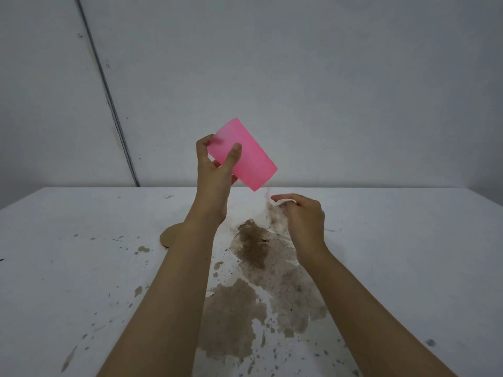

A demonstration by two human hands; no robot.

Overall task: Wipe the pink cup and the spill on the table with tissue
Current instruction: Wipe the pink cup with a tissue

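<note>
Pink and translucent, the cup (245,153) is held in the air at the centre of the frame, above the far edge of the table (81,240) and seen against the wall (299,77). It is tilted, with one end toward the upper left and the other toward the lower right. Which end is the mouth cannot be told.

The left hand (215,170) grips the cup near its upper-left end. The thumb (234,152) is pressed across the near face, and the fingers curl round the far edge. The left forearm rises steeply from the bottom of the frame.

Just below and right of the cup's lower end, the right hand (302,216) pinches a crumpled tissue (280,201) in curled fingers. The tissue is white with brown staining, and a thin wisp of it reaches up toward the cup's lower corner. Whether it touches the cup cannot be told.

Under both hands a brown spill (253,246) spreads over the white table. A dark dense patch lies below the right hand, and paler blotches run toward the bottom edge. Specks and small drops are scattered to the left and right. A tan rounded patch (167,236) shows left of the left forearm, partly hidden by it.

Behind the table the wall is plain grey-white. A dark strip (109,91) runs down it at a slant from the upper left to the table's far edge.
</note>
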